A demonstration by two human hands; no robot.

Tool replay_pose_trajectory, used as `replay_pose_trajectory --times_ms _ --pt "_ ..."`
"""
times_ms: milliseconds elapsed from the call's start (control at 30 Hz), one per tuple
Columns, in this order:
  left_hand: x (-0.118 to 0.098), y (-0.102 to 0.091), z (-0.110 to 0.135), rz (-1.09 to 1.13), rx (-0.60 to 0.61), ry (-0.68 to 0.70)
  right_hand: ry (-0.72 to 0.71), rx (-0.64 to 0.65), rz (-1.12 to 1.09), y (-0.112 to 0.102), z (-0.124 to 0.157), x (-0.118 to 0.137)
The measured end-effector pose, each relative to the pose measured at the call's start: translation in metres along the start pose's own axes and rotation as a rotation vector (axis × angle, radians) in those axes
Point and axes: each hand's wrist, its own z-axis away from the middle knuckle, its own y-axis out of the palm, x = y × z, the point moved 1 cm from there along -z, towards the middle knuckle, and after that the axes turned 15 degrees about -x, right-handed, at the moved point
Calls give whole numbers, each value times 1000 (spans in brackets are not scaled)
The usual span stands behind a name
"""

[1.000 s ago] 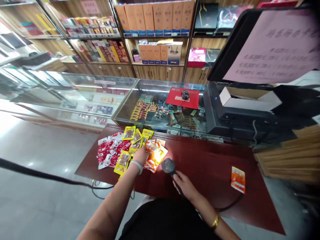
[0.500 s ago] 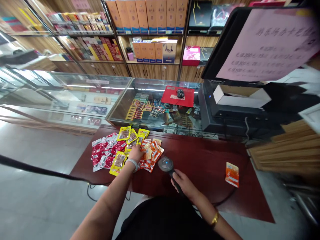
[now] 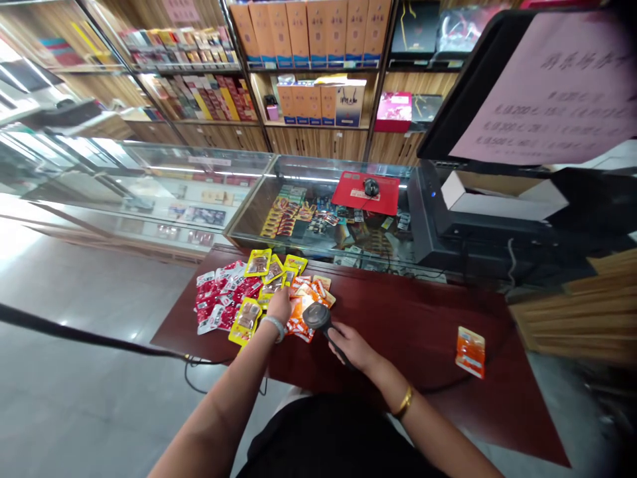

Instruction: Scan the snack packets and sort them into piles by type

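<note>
My right hand [image 3: 350,345] is wrapped around the handle of a black handheld barcode scanner [image 3: 317,317]. The scanner's round head hangs over the lower right side of a pile of orange snack packets [image 3: 312,290]. My left hand [image 3: 280,307], fingers closed, grips the edge of an orange snack packet [image 3: 299,307] beside the scanner head; its fingertips are partly hidden. Yellow snack packets [image 3: 245,320] lie left of and behind that hand. Farther left is a spread of red and white packets [image 3: 219,299].
A single orange packet [image 3: 470,352] lies at the right of the dark red table [image 3: 398,332]. Behind stands a glass display counter [image 3: 249,199] with a red mat [image 3: 343,192] and a mouse [image 3: 371,187]. A monitor back [image 3: 462,79] and open white box [image 3: 507,202] are at right.
The scanner has moved left, from bare table to over the orange packets beside my left hand. The orange packet at my left hand now shows tilted toward it. The view has shifted slightly.
</note>
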Motion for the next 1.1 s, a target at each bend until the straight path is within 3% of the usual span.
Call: replay_pose_trajectory --times_ms 167,300,433,533,633,800,900,1000,1100 --pt "-2 -4 -5 61 -52 -24 37 -55 -20 -15 10 -7" --pt "-10 -8 -4 63 -100 28 89 -178 -56 -45 36 -24" --pt "-42 0 2 80 -160 157 151 -345 -140 -84 74 -45" --pt "-97 21 9 110 -119 297 173 -475 -207 -113 102 -59" --pt "-174 52 29 153 17 484 213 -629 -297 -138 124 -72" --pt "-312 107 89 169 268 814 206 -820 -410 -169 153 -97" --pt "-381 132 128 116 346 944 202 -887 -457 -179 165 -111" --pt "-427 153 159 -8 341 925 174 -928 -488 -187 174 -120" --pt "-449 169 179 -62 267 883 161 -944 -499 -193 179 -124"
